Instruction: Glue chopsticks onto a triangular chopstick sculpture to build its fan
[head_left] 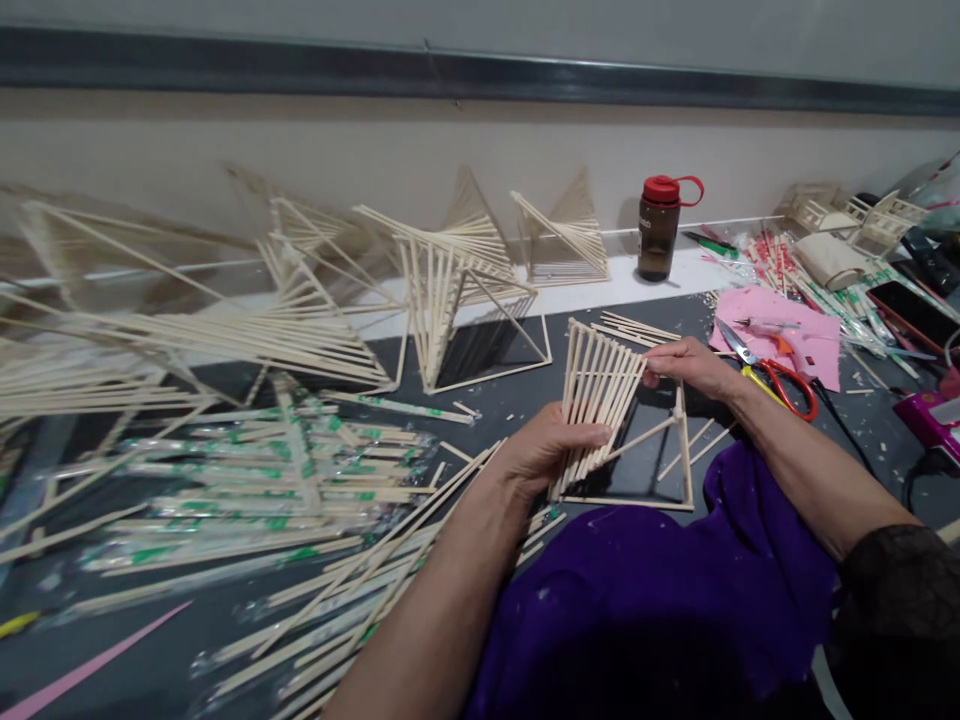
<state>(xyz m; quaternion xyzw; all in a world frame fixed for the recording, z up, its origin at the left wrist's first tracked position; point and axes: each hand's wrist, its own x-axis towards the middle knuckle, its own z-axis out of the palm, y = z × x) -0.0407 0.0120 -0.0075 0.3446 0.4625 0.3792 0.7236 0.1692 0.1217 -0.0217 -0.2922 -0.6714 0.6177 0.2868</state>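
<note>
A frame built of wooden chopsticks (600,390) stands upright close to my body, its slats fanned side by side over a square base. My left hand (559,440) is closed around the lower left of the slats, thumb lying across the front. At the upper right corner of the fan, the fingers of my right hand (686,365) pinch the end of a chopstick. Part of the frame's back is hidden behind the slats and my hands.
Finished chopstick structures (465,270) line the wall on the left. Wrapped chopsticks (300,480) lie in heaps at left. To the right are scissors (765,370), a glue gun (780,340) on pink paper (821,345), and a phone (915,315). A bottle (658,235) stands behind.
</note>
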